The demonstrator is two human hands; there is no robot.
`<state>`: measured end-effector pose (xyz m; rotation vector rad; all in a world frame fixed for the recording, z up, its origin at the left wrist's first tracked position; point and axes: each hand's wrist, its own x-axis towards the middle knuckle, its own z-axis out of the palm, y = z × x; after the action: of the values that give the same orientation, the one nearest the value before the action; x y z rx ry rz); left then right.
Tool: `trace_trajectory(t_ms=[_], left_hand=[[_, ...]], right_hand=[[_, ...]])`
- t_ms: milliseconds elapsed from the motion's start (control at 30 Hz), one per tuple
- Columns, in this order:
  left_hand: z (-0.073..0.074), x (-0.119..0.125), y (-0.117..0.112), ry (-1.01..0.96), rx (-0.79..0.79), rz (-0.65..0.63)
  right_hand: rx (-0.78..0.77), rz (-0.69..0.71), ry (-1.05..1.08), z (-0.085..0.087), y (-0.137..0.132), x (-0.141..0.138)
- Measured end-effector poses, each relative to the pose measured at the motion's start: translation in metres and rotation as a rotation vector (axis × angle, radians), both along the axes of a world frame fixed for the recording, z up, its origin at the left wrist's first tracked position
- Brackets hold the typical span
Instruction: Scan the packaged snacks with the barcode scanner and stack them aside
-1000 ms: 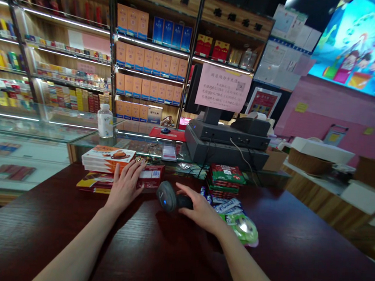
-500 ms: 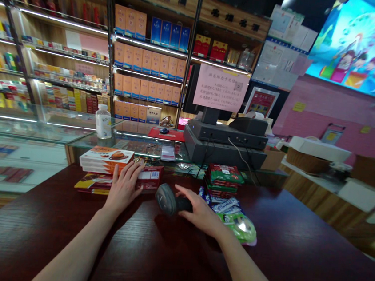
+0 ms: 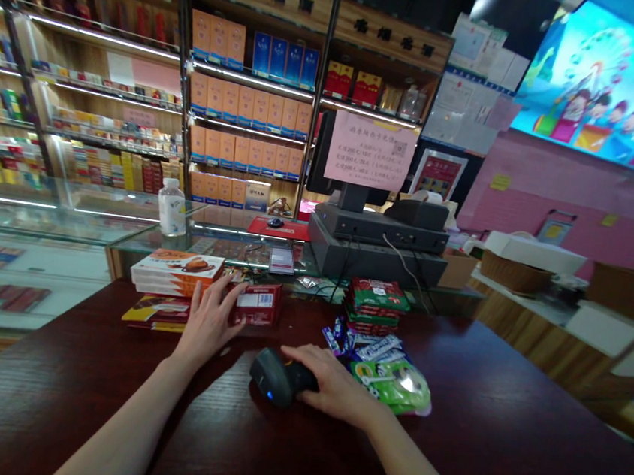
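Observation:
My right hand [image 3: 333,383] is wrapped round the handle of a black handheld barcode scanner [image 3: 274,376]. The scanner's head points left, low over the counter, with a small blue light lit on it. My left hand [image 3: 210,324] has its thumb and index finger at the left end of a dark red box [image 3: 259,303], which shows a white barcode label; its other fingers are spread. Left of that hand, orange-and-white boxes [image 3: 174,272] are stacked on flat yellow-and-red packs [image 3: 156,311]. Close to my right hand lie a green pouch [image 3: 392,385] and blue-wrapped bars [image 3: 379,347].
Green-and-red packets [image 3: 376,296] are piled behind the bars on the dark wooden counter [image 3: 227,447]. Further back are a glass case with a bottle [image 3: 173,207], a cash register [image 3: 379,233] with cables, and a mouse [image 3: 276,223]. Stocked shelves line the wall.
The scanner has come lower and nearer to me in my right hand, and its blue light now shows. The dark red box has shifted slightly right at my left hand.

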<state>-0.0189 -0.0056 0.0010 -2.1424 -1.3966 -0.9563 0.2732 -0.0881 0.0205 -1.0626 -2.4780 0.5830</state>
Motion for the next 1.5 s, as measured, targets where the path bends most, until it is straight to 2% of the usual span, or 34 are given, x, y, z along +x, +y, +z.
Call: trace_trajectory(t_ms=[100,167,267,367,567,700,833,967,1200,1367,1500], left_hand=[[0.0,0.0,0.0,-0.003,0.001,-0.011],[0.0,0.001,-0.001,-0.004,0.004,-0.021],[0.0,0.004,-0.002,-0.004,0.006,-0.031],[0.0,0.007,-0.003,0.0,0.004,-0.059],[-0.001,0.013,-0.004,0.0,-0.025,-0.104],[-0.002,0.014,-0.004,-0.011,-0.068,-0.126],[-0.003,0.014,-0.003,-0.054,-0.14,-0.151],[-0.004,0.013,0.0,-0.135,-0.22,-0.242],[-0.007,0.01,0.005,-0.443,-0.386,-0.377],[0.002,0.004,0.005,-0.744,-0.42,-0.287],[0.009,-0.001,0.001,-0.718,-0.428,-0.151]], right_hand=[[-0.016,0.011,0.04,0.008,0.002,-0.001],[-0.045,-0.03,0.15,0.012,0.008,-0.002],[-0.102,-0.236,0.388,0.011,0.027,-0.006],[-0.108,-0.419,0.485,0.002,0.052,-0.012],[-0.24,-0.41,0.635,-0.011,0.082,-0.026],[-0.251,-0.382,0.621,-0.009,0.082,-0.032],[-0.194,-0.444,0.578,-0.005,0.08,-0.033],[-0.089,-0.503,0.516,-0.002,0.079,-0.034],[-0.005,-0.616,0.38,0.007,0.076,-0.039],[0.044,-0.637,0.347,0.005,0.078,-0.043],[0.175,-0.6,0.406,-0.002,0.084,-0.049]])
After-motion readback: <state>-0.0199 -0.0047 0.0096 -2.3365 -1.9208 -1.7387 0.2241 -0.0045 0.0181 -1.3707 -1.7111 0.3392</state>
